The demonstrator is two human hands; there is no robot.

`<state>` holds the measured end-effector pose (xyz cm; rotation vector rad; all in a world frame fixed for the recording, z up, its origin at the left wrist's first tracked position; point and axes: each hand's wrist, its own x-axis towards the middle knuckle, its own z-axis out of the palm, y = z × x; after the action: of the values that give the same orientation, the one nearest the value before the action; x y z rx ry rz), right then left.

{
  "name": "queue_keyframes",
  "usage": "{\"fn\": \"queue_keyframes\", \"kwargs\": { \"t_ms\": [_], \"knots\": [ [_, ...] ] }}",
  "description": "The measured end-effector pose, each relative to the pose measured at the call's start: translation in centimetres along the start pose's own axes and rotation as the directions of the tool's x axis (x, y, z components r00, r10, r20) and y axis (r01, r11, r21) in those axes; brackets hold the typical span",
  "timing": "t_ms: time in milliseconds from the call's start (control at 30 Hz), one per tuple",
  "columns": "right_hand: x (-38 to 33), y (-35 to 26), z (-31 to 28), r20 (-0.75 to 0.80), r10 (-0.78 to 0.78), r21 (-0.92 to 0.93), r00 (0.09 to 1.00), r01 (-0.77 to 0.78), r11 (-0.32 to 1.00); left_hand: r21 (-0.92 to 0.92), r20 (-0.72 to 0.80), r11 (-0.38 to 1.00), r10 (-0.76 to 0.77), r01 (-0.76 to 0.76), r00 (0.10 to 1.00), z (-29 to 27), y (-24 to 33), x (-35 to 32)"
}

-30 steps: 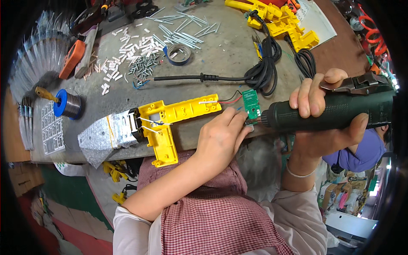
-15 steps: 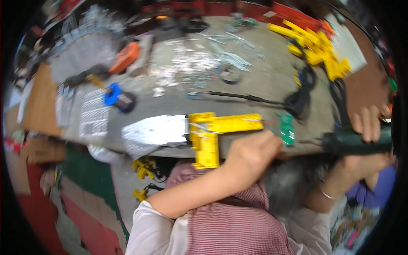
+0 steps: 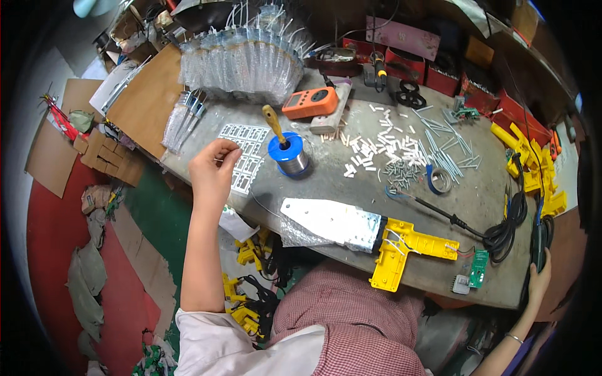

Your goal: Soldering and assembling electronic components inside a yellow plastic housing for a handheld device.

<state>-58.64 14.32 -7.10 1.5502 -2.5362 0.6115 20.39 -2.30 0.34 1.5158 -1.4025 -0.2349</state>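
My left hand (image 3: pixel 213 166) is raised at the left, beside a sheet of white stickers (image 3: pixel 251 135). Its thumb and fingertips are pinched together; anything between them is too small to make out. Far right, at the table edge, my right hand (image 3: pixel 538 279) grips a dark electric screwdriver (image 3: pixel 537 241), which is partly hidden. Between the hands lies an open yellow plastic housing half (image 3: pixel 395 257) with white wires and a silvery metal blade plate (image 3: pixel 329 222) on bubble wrap. Thin wires run from it to a green circuit board (image 3: pixel 478 268), beside a small grey metal block (image 3: pixel 461 284).
Near my left hand stands a blue solder spool (image 3: pixel 291 156) with a wooden-handled tool in it. Farther back lie an orange multimeter (image 3: pixel 310 102), white tubes (image 3: pixel 385 147), screws (image 3: pixel 401 174) and a soldering iron (image 3: pixel 439 213). Yellow housings (image 3: pixel 533 166) are piled at the right.
The view has swung left. My left hand has gone from beside the circuit board to the sticker sheet. The screwdriver in my right hand has moved from beside the board to the table's right edge.
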Motion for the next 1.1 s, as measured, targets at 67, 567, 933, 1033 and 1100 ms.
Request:
{"fn": "queue_keyframes", "kwargs": {
  "t_ms": [67, 567, 933, 1033, 1100],
  "knots": [
    [0.3, -1.8, -0.9, 0.108, 0.1, -0.004, 0.989, -0.1, 0.995, 0.149, 0.0, 0.988, 0.038, -0.038, 0.999, 0.3, -1.8, 1.4],
    [-7.5, -23.9, -3.4, 0.231, 0.09, 0.489, 0.969, -0.196, 0.85, -0.105, 0.585, 0.989, 0.149, -0.108, 0.797, 7.4, -21.4, 13.2],
    [-10.1, -26.4, -2.5, 0.495, 0.048, 0.629, 0.867, -0.396, 0.669, -0.222, 0.55, 0.97, 0.21, -0.101, 0.809, 8.6, -20.6, 13.4],
    [-10.1, -26.2, -4.2, 0.54, -0.028, 0.682, 0.841, -0.418, 0.601, -0.059, 0.445, 0.998, 0.046, -0.022, 0.894, 5.8, -20.7, 14.3],
    [-10.0, -26.5, -5.6, 0.524, -0.043, 0.68, 0.851, -0.387, 0.623, -0.053, 0.35, 0.997, 0.063, -0.047, 0.935, 4.5, -20.5, 14.3]
  ]
}}
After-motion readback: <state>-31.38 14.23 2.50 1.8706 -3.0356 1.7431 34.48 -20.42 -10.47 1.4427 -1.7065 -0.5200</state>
